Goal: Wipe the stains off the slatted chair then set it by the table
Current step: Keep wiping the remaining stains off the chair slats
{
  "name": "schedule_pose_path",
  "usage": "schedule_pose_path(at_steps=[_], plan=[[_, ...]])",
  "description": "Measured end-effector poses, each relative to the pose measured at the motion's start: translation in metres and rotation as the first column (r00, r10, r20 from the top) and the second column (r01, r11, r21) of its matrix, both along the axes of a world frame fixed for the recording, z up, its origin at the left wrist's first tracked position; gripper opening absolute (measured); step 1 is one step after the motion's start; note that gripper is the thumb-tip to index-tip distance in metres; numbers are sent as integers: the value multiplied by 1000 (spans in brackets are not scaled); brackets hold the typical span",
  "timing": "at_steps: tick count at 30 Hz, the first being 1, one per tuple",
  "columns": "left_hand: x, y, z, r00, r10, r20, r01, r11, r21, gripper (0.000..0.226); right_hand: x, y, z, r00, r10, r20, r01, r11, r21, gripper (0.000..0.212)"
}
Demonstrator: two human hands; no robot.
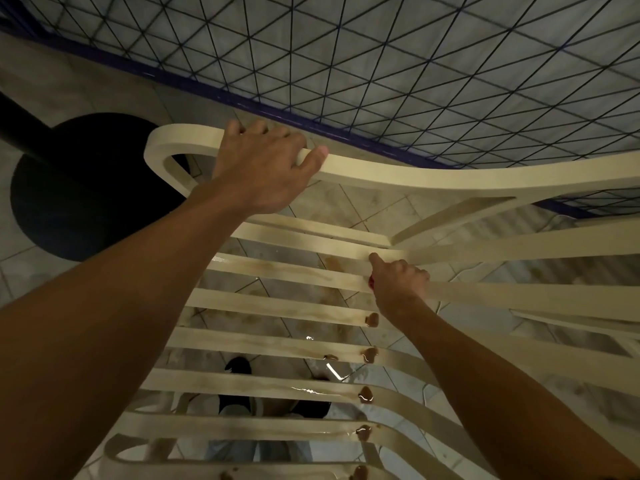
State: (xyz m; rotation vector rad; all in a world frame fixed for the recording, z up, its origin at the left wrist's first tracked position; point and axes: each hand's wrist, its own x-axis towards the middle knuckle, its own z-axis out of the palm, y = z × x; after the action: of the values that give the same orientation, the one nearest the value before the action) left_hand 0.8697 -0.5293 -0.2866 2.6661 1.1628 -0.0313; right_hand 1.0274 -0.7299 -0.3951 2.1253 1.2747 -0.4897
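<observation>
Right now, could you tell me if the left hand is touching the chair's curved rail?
Touching: head view shows the left hand gripping the chair's curved rail, fingers wrapped over it.

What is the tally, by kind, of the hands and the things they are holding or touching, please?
Hands: 2 (left hand, right hand)
Slatted chair: 1, gripped by the left hand
Red item: 1, mostly hidden in the right hand's fingers
Total: 4
</observation>
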Motion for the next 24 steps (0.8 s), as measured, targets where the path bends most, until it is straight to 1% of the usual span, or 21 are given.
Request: schedule_pose_path(at_steps=[1, 4, 6, 10, 12, 19, 21, 24], plan=[[0, 0, 0, 1000, 2, 3, -2, 1000, -6, 60, 0, -3, 0, 1000, -6, -21, 6, 1000, 25, 55], [1, -1, 1, 1000, 1, 2, -1, 1000, -19, 59, 1, -10, 0, 994, -13, -106, 18, 999, 39, 75], [2, -2, 1, 1000, 3, 1, -3, 1000, -13, 59, 0, -11, -5, 980, -30, -199, 45, 997, 69, 80], [3, -1, 1, 1000, 1, -9, -1, 1000, -9, 60, -16, -8, -17, 903, -83, -421, 183, 962, 203, 65], [3, -1, 0, 1000, -1, -11, 0, 1000, -9, 60, -30, -6, -22, 879, -90, -468, 231, 940, 253, 59], [3, -1, -1, 1000, -4, -20, 4, 1000, 1, 60, -65, -4, -29, 853, -31, -521, 269, 882, 388, 60], [2, -2, 0, 1000, -5, -13, 5, 1000, 6, 60, -61, -8, -29, 876, 4, -482, 221, 886, 409, 57], [2, 0, 0, 1000, -9, -21, 9, 1000, 1, 60, -45, -15, -23, 914, -7, -405, 161, 923, 349, 53]])
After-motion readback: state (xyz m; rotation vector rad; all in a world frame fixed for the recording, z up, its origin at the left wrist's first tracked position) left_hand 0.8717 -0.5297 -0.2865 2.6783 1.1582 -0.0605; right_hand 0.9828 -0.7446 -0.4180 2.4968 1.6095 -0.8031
